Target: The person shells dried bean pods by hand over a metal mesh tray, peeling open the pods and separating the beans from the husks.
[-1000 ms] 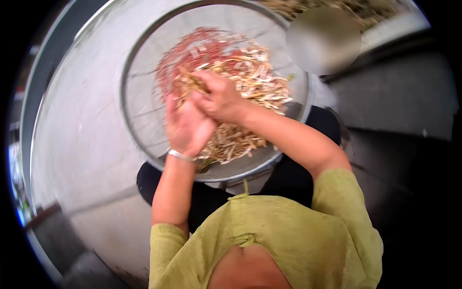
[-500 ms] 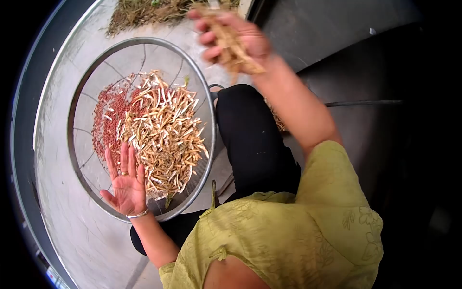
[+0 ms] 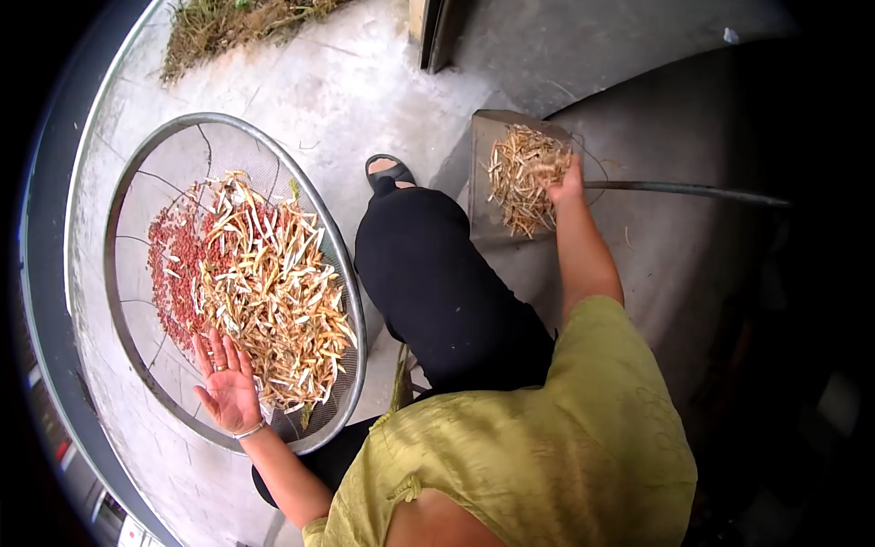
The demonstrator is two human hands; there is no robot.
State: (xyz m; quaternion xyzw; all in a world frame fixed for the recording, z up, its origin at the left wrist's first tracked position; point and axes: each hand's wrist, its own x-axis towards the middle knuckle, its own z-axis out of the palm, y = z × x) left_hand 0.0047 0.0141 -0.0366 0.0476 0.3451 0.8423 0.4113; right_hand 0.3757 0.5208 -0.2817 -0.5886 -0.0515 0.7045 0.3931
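No text, label, brand, number or sign can be read anywhere in view.

Right hand point(image 3: 567, 182): fingers partly lost among blurred husks point(image 3: 521, 173) in pan point(image 3: 479, 173); grip cannot be told. Red seeds point(image 3: 175, 260) in sieve point(image 3: 214, 119): too small to tell singly, partly covered by pale pods point(image 3: 283, 305). Dry plant heap point(image 3: 223, 29): cut off by top edge. Rod point(image 3: 684, 189): far end lost in dark.

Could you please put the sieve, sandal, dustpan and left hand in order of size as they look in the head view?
1. Sieve
2. Dustpan
3. Left hand
4. Sandal, partly hidden

Apparent size only; nearness to the camera differs.
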